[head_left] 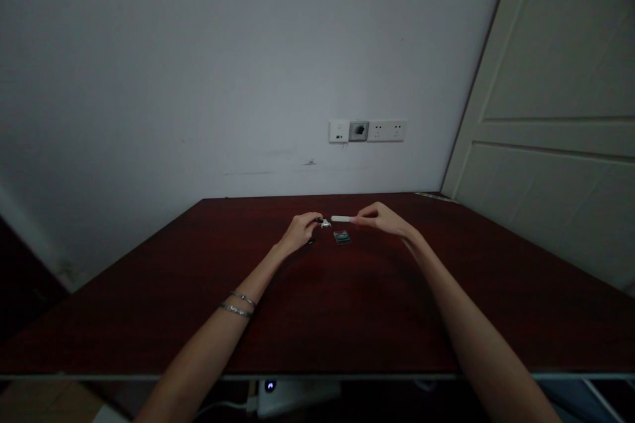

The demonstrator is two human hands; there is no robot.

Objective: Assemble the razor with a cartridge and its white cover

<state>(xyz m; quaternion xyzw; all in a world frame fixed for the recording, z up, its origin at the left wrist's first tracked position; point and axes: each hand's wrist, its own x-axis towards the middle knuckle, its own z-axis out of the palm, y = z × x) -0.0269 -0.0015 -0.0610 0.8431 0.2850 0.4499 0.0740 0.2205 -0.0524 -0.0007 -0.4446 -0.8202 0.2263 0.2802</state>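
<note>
A white stick (340,219) is held by one end in the right hand (381,217), pinched narrowly between thumb and fingers, and is pointed level toward the left. By the left hand (297,232), a small dark piece (318,219) is gripped at the fingertips, which are drawn close together. A white piece (326,223) is seen just beyond those fingertips, near the free end of the stick; whether it is joined to the dark piece cannot be told. Between the hands and slightly nearer the viewer, a clear case (342,237) is laid flat on the dark red surface (367,317), with something greenish seen in it. A small black item (311,241) is partly hidden under the left hand. Two bracelets (238,305) are worn on the left forearm. Behind the surface, a row of sockets (386,131) is set in the pale wall (248,66), and a panelled door (555,79) is seen at the right.
</note>
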